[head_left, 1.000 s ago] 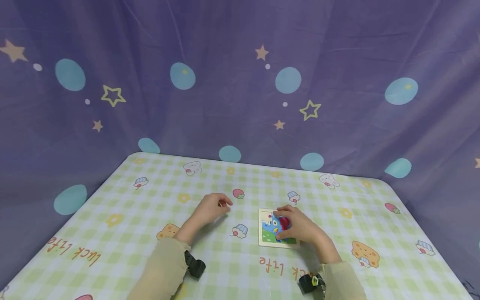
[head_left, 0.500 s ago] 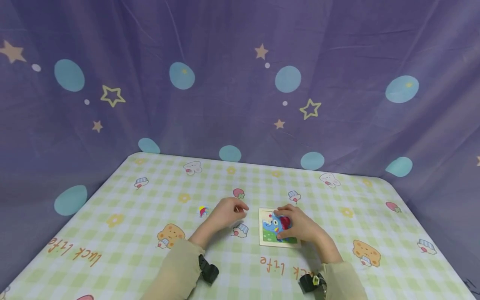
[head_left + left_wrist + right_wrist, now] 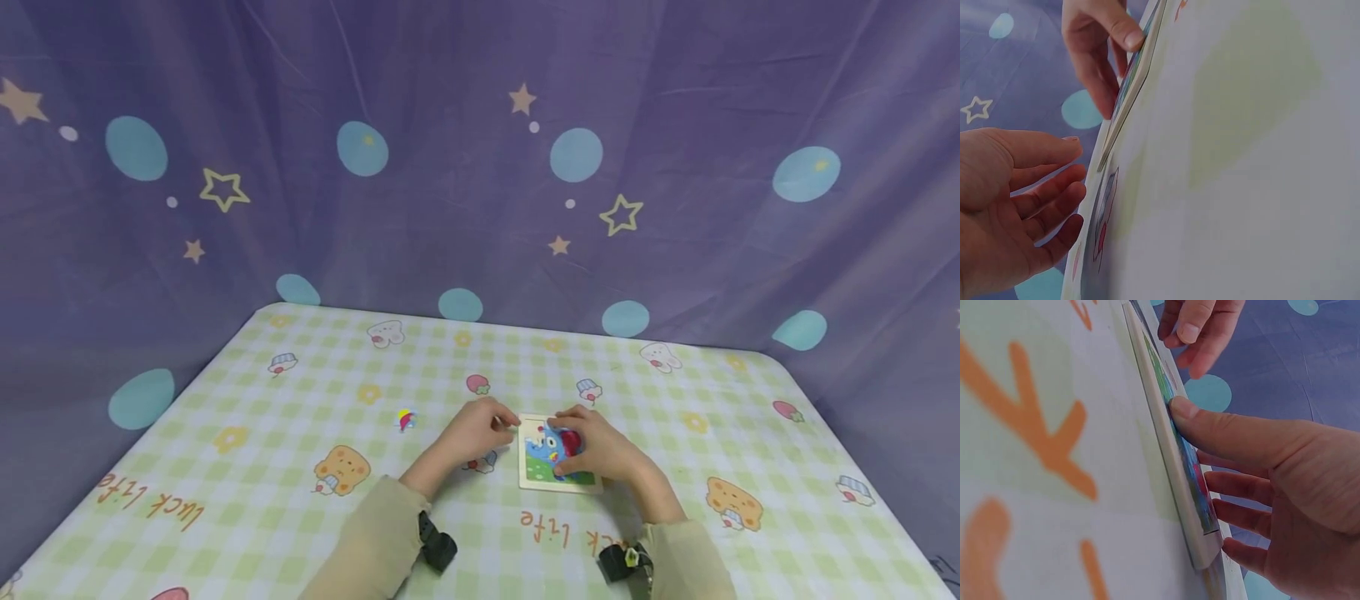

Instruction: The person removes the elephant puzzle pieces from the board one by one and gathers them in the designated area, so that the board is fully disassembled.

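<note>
A small square wooden picture puzzle [image 3: 540,481] with a blue elephant lies flat on the table, right of the middle. My right hand [image 3: 600,448] holds it: the thumb [image 3: 1188,415] lies on the picture and the fingers reach across towards the far edge, hiding its right part. A pale patch shows at the picture's top left. My left hand [image 3: 476,433] is by the puzzle's upper left corner, fingers loosely curled, nothing seen between them; I cannot tell whether it touches the corner. Left of that hand lies a small piece [image 3: 406,420] with yellow, red and blue.
A green-and-white checked cloth [image 3: 247,517] with printed cakes, bread and rabbits covers the table. Behind it hangs a purple curtain [image 3: 465,225] with stars and balloons. Each wrist wears a black camera [image 3: 438,550].
My left hand has moved right, up to the puzzle's corner, and the small coloured piece has come into sight behind it. My right hand has stayed on the puzzle.
</note>
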